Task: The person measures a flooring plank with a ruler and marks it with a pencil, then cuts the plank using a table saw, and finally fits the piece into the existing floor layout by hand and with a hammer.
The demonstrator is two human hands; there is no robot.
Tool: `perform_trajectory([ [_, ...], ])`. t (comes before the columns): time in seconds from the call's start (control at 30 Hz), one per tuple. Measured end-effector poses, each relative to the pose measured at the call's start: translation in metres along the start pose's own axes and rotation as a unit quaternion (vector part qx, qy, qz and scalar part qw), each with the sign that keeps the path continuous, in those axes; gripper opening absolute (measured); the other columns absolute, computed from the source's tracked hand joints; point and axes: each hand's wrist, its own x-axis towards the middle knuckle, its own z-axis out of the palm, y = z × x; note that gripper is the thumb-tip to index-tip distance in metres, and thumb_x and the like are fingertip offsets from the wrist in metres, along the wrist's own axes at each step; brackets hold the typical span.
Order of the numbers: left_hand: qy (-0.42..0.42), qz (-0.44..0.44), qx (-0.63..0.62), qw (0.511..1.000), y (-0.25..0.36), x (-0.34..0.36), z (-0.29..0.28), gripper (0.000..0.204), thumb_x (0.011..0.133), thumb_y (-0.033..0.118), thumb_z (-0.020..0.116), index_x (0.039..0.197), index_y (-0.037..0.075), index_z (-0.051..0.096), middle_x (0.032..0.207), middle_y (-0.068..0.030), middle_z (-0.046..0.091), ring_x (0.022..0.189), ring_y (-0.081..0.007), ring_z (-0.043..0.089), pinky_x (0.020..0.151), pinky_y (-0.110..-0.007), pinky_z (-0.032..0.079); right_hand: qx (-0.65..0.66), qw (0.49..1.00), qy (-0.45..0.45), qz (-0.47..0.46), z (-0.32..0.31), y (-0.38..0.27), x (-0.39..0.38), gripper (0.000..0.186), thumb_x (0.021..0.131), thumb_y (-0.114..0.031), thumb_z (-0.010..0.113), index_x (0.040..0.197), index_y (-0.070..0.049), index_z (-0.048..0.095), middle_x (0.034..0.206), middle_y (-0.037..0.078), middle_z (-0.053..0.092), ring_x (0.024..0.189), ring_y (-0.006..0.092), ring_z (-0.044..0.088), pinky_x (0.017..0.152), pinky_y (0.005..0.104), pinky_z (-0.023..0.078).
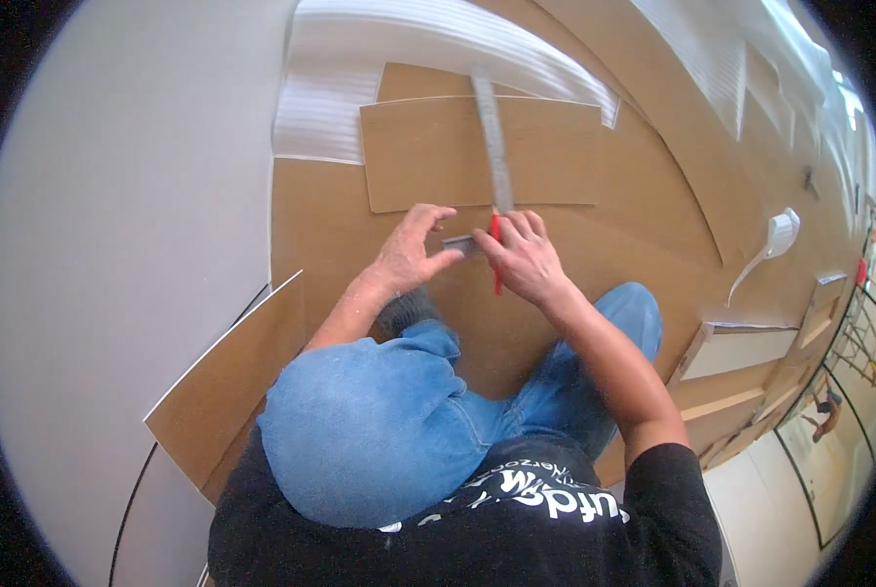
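Note:
My right hand is closed around a metal square together with a red pencil. The square's long grey blade points away from me across a thin brown panel, and its short arm sticks out left of my fingers. Beside that short arm, my left hand is open, thumb and fingers apart; its thumb tip comes close to the metal, but I cannot tell if they touch. The panel lies on a large brown sheet, partly over another brown piece.
White foam wrap spreads behind the panel. A second brown panel leans by the grey wall at left. To the right are a white-handled brush-like tool and several boards, one a white strip. My bent knees flank the work area.

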Motion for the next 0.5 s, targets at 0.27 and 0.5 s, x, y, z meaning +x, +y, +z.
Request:
perform_trajectory([
  [0.27,0.023,0.085,0.286,0.954,-0.027,-0.008,-0.007,0.037,0.072,0.008,0.077,0.107,0.008,0.066,0.109,-0.0127,0.060,0.103,-0.0323,0.058,0.090,-0.045,0.047,0.163,0.978,0.067,0.113,0.023,-0.011,0.013,0.032,0.083,-0.018,0.068,0.114,-0.014,0.064,0.115,0.012,0.063,0.114,0.0346,0.057,0.099,0.0470,0.043],
  [0.5,0.066,0.116,0.351,0.927,-0.035,-0.003,-0.019,0.037,0.077,0.020,0.078,0.111,0.013,0.068,0.102,-0.0066,0.059,0.100,-0.0287,0.055,0.086,-0.042,0.046,0.051,0.970,0.090,0.222,0.042,0.036,-0.012,0.040,0.089,-0.019,0.067,0.127,-0.015,0.058,0.143,0.014,0.050,0.130,0.0391,0.046,0.108,0.0470,0.041],
])
